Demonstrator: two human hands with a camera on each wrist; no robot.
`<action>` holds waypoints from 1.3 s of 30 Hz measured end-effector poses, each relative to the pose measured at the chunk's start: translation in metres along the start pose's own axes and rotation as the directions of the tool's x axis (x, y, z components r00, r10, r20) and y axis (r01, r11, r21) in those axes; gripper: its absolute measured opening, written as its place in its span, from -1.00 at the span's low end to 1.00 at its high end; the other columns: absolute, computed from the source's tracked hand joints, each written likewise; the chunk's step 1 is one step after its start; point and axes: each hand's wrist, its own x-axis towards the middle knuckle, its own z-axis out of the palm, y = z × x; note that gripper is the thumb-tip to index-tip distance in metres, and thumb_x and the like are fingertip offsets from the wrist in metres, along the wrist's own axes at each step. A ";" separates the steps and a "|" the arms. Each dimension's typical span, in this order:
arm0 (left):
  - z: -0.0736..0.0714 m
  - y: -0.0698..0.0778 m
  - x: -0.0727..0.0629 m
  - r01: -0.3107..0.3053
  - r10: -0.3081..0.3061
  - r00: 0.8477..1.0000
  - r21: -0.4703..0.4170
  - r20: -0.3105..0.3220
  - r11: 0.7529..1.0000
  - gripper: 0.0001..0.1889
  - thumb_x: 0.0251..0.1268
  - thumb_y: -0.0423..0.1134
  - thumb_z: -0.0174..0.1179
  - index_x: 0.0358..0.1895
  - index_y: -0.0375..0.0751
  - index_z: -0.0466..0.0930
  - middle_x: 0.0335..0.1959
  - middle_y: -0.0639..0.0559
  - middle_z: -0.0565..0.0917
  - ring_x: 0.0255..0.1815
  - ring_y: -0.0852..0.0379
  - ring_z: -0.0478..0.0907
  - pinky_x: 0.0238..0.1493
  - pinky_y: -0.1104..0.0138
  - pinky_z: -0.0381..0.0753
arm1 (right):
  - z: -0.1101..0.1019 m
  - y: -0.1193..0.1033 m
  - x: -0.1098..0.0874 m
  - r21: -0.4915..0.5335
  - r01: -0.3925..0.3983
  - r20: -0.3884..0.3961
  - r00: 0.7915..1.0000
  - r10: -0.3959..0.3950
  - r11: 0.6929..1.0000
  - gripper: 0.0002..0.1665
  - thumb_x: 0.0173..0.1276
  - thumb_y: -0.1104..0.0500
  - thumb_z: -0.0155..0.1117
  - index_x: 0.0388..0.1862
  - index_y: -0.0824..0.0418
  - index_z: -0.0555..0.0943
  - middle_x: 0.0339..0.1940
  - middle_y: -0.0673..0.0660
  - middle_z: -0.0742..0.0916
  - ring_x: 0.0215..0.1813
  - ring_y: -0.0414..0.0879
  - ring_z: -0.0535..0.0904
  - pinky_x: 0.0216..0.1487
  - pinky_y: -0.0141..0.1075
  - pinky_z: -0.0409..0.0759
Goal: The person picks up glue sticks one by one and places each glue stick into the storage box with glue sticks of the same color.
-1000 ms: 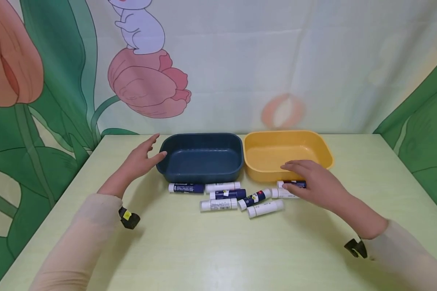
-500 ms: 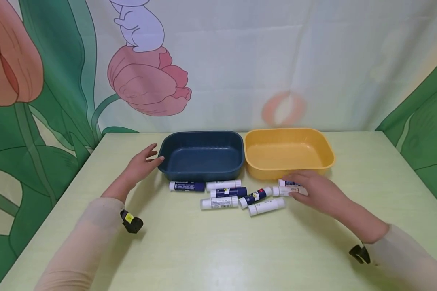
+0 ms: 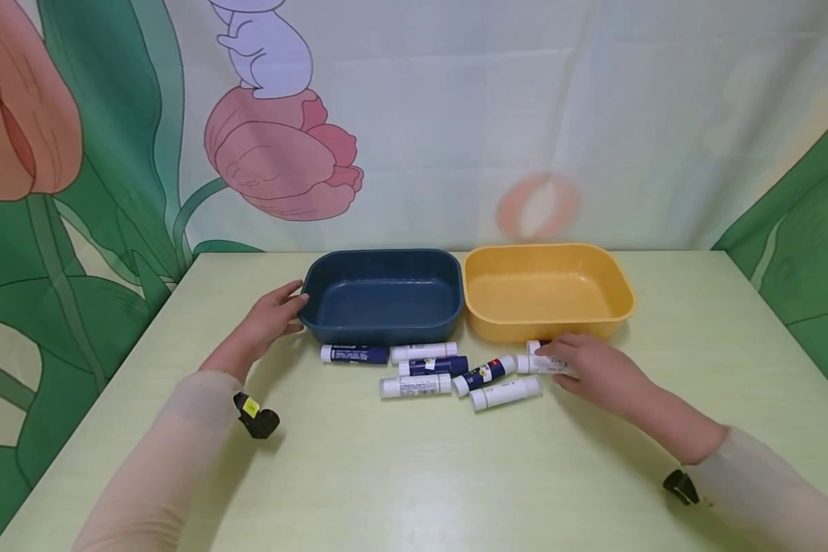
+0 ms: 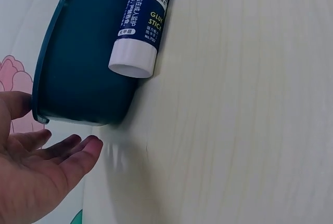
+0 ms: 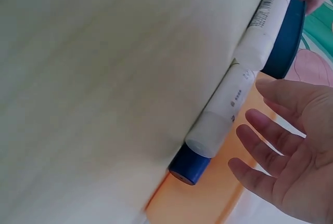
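Observation:
My left hand [image 3: 265,320] is at the left end of the dark blue bin [image 3: 386,335]. In the left wrist view its thumb meets the rim, and the other fingers [image 4: 80,161] spread loosely beside the end wall. A navy glue stick [image 4: 138,21] with a white cap lies along that bin's front. Over on the right, my right hand [image 3: 596,372] hovers by a white glue stick [image 3: 533,365], fingers loosely bent and apart in the right wrist view. Its thumb is close to the stick; contact cannot be made out. Behind lies a navy glue stick [image 5: 190,164], mostly hidden.
A yellow bin [image 3: 517,330] stands right beside the blue one at the table's back edge. Several more white and navy glue sticks [image 3: 505,393] lie in front of the bins. A printed curtain [image 3: 441,138] hangs behind the table [image 3: 414,475].
My right hand has come down and toward me, from over the yellow bin's front to the white glue stick. The left hand has lowered against the blue bin's end.

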 end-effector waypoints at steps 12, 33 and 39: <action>-0.001 -0.003 0.004 0.064 -0.063 0.998 -0.121 0.011 0.991 -0.40 0.74 -0.13 -0.25 0.67 -0.19 -0.10 0.65 -0.31 0.13 0.57 -0.27 0.27 0.55 -0.01 0.37 | 0.005 0.002 0.002 -0.017 -0.040 -0.004 0.999 0.040 0.999 -0.61 0.19 0.33 0.55 0.02 0.21 0.74 -0.09 0.16 0.77 -0.06 0.05 0.66 -0.04 -0.07 0.73; -0.011 -0.010 0.003 0.058 -0.047 0.998 -0.264 0.048 0.963 -0.32 0.63 -0.05 0.04 0.62 -0.27 0.09 0.56 -0.35 0.32 0.05 0.24 0.63 0.31 0.10 0.64 | 0.013 0.006 0.014 -0.103 0.038 -0.007 0.999 -0.039 0.994 -0.68 0.14 0.33 0.59 -0.12 0.25 0.72 -0.15 0.14 0.75 -0.12 0.03 0.63 -0.08 -0.13 0.71; -0.006 -0.005 0.004 0.096 -0.089 0.995 -0.240 0.040 0.966 -0.39 0.71 -0.14 -0.17 0.66 -0.23 -0.04 0.63 -0.34 0.16 -0.01 0.36 0.58 0.49 -0.01 0.40 | 0.018 0.008 0.015 -0.168 0.077 -0.022 0.996 -0.082 0.983 -0.67 0.11 0.32 0.60 -0.17 0.23 0.67 -0.23 0.11 0.69 -0.19 0.02 0.56 -0.13 -0.15 0.66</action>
